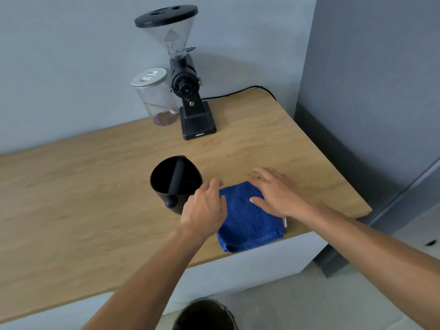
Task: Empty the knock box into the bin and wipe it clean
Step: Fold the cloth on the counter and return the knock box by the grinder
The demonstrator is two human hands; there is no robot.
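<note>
The black knock box point(175, 181) stands upright on the wooden counter point(83, 198), its bar across the open top. Right of it lies a folded blue cloth point(247, 220) near the counter's front edge. My left hand point(206, 206) rests at the cloth's left edge, between cloth and knock box, fingers curled on the fabric. My right hand point(276, 191) lies flat on the cloth's upper right part, fingers spread. The dark bin point(204, 314) sits on the floor below the counter's edge.
A black coffee grinder point(188, 91) with a clear hopper stands at the back by the wall, its cable running right. A clear jar point(156, 96) with a white lid stands to its left. A grey cabinet point(371, 91) rises on the right.
</note>
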